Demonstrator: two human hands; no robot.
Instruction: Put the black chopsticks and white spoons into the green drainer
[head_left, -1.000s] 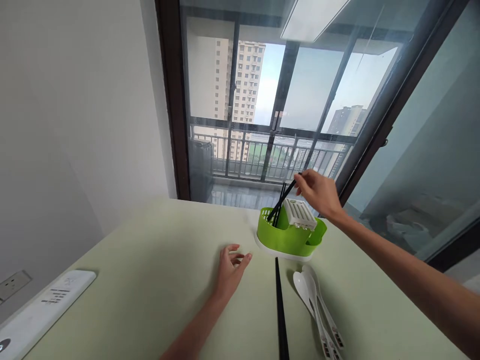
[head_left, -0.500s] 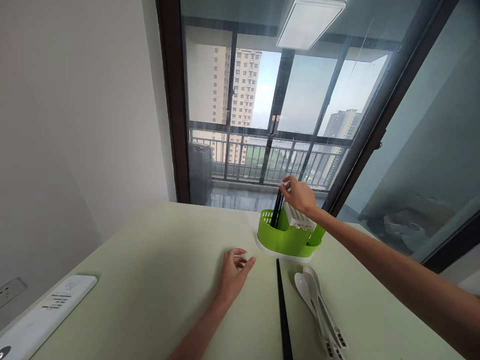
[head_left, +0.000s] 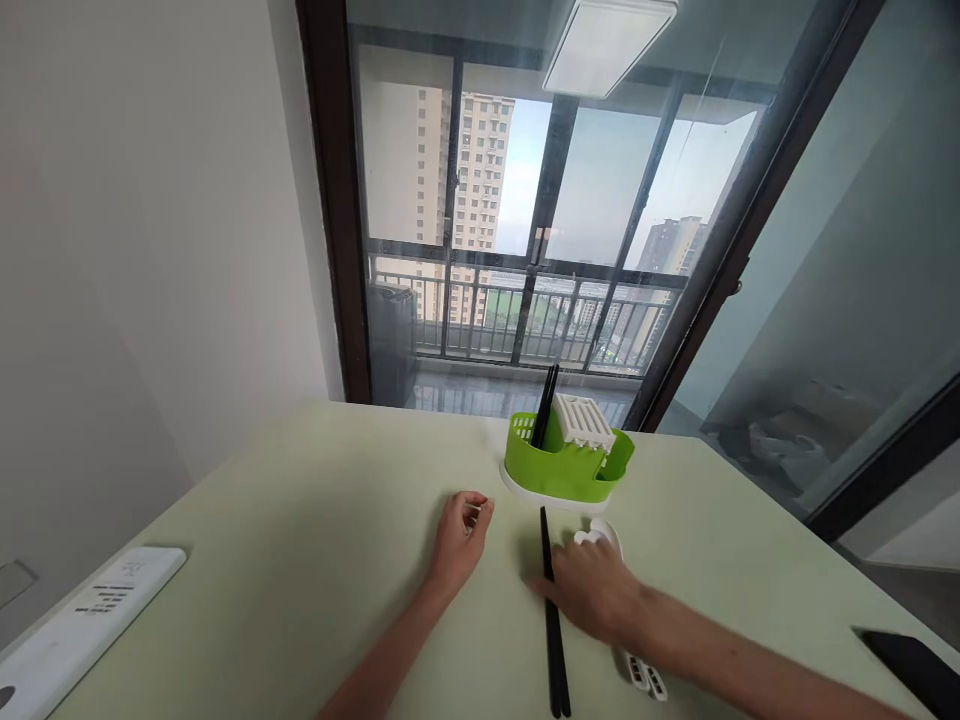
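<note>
My right hand is low over the table, its thumb stretched across a pair of black chopsticks and its fingers beside them. Partly hidden under this hand and wrist lie white spoons, their patterned handles sticking out below. My left hand rests on the table to the left of the chopsticks, fingers loosely curled, thumb near the fingertips, nothing visible in it. Beyond both hands stands a green utensil holder on a white base. More black chopsticks lean upright in its left compartment.
A white slatted piece sits on the holder's middle. At the left table edge lies a long white power strip-like object. A dark flat object is at the right edge. A glass sliding door stands behind the table.
My right hand has let go of the chopsticks in the holder and come down towards the pair on the table. My left thumb has drawn closer to its fingers. The view has shifted slightly.
</note>
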